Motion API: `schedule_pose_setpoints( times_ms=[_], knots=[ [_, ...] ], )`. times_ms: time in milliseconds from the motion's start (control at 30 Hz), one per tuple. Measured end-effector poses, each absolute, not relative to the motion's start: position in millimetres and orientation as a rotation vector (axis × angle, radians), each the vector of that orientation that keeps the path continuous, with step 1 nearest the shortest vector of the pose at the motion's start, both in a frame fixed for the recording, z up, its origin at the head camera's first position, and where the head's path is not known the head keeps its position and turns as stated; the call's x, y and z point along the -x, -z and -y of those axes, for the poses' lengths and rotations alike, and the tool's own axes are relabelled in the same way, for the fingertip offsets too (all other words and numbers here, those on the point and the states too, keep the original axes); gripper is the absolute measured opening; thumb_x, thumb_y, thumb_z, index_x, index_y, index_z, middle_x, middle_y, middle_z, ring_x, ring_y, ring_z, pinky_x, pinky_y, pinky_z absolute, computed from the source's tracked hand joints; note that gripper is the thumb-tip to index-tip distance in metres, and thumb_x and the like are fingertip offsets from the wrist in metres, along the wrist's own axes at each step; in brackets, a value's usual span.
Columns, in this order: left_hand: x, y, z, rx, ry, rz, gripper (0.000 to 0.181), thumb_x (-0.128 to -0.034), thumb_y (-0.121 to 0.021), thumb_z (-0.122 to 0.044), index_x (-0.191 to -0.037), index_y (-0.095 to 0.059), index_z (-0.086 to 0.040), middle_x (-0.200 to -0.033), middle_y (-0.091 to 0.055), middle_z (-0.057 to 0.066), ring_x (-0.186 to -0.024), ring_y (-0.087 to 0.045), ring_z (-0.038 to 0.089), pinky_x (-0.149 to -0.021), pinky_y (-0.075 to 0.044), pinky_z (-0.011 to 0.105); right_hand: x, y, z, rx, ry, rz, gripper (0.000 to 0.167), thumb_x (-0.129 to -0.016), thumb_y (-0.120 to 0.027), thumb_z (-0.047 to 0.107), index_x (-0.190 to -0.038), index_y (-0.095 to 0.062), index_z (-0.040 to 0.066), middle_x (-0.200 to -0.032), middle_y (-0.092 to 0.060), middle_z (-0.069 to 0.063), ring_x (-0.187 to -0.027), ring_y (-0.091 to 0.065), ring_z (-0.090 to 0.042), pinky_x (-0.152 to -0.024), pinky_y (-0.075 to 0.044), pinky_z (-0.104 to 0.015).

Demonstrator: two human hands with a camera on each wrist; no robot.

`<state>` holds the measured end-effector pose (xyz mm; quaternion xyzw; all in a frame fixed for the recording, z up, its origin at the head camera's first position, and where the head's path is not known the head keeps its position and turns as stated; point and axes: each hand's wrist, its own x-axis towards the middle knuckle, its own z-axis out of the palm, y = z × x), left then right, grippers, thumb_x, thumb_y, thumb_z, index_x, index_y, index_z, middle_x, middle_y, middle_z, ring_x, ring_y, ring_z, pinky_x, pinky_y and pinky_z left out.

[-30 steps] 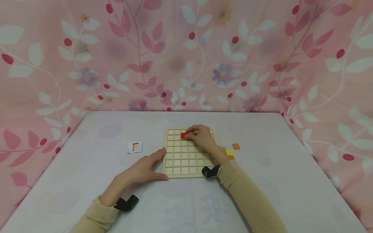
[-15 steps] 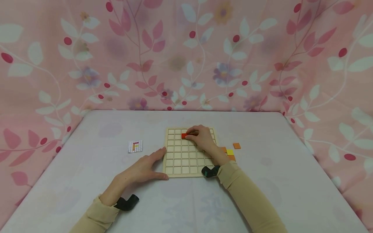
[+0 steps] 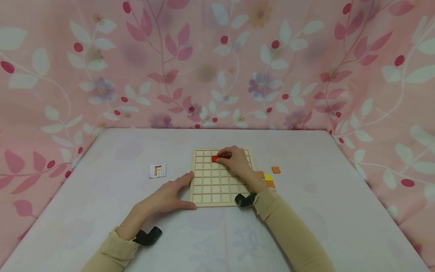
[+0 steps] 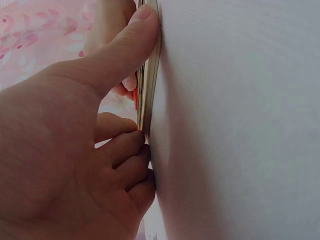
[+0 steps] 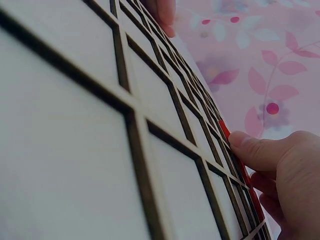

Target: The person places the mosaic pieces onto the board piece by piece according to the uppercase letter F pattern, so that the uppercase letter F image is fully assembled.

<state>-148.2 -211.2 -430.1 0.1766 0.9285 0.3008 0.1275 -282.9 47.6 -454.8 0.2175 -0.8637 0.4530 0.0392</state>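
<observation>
The left hand (image 3: 166, 197), spread, seemingly steadies the board (image 3: 206, 184) at its left edge; the right hand (image 3: 236, 161) pinches a red tile (image 3: 214, 158) near the far edge.

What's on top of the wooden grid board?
At least one red tile, touched by the right hand. Whatever lies directly under that hand is covered, so it's hidden.

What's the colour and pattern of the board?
The board is pale cream, marked with a grid of darker lines; the head view shows it best.
</observation>
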Motion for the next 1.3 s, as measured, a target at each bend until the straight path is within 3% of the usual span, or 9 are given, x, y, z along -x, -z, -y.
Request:
schedule_pose_setpoints(
  times_ms=[1000, 1167, 1300],
  knots=[
    [149.0, 430.5, 210.5, -0.546, -0.875, -2.712, 0.108, -0.0764, -0.081, -0.055, -0.158, -0.028, -0.009, -0.164, -0.028, 0.009, -0.151, -0.026, 0.03, -0.12, -0.027, 0.052, 283.8, 451.9, -48.1, -0.616, -1.378, 2.695, 0.023, -0.085, -0.081, 0.023, -0.104, -0.077, 0.011, -0.104, -0.067, -0.006, -0.103, -0.063, -0.021, -0.09, -0.052, -0.036],
    [148.8, 430.8, 209.7, -0.538, -0.875, -2.704, 0.109, -0.0761, -0.082, -0.055, -0.158, -0.027, -0.01, -0.165, -0.026, 0.008, -0.152, -0.025, 0.029, -0.12, -0.027, 0.05, 283.8, 437.8, -56.7, -0.599, -1.483, 2.671, 0.022, -0.087, -0.079, 0.023, -0.104, -0.077, 0.009, -0.111, -0.067, -0.011, -0.11, -0.064, -0.026, -0.1, -0.048, -0.044],
    [148.5, 429.9, 210.2, -0.531, -0.872, -2.707, 0.109, -0.0753, -0.083, -0.053, -0.159, -0.027, -0.01, -0.165, -0.026, 0.006, -0.152, -0.024, 0.027, -0.121, -0.027, 0.049, 283.6, 425.1, -71.6, -0.581, -1.491, 2.67, 0.024, -0.087, -0.08, 0.025, -0.105, -0.077, 0.011, -0.116, -0.071, -0.007, -0.122, -0.055, -0.028, -0.109, -0.041, -0.049]
  ],
)
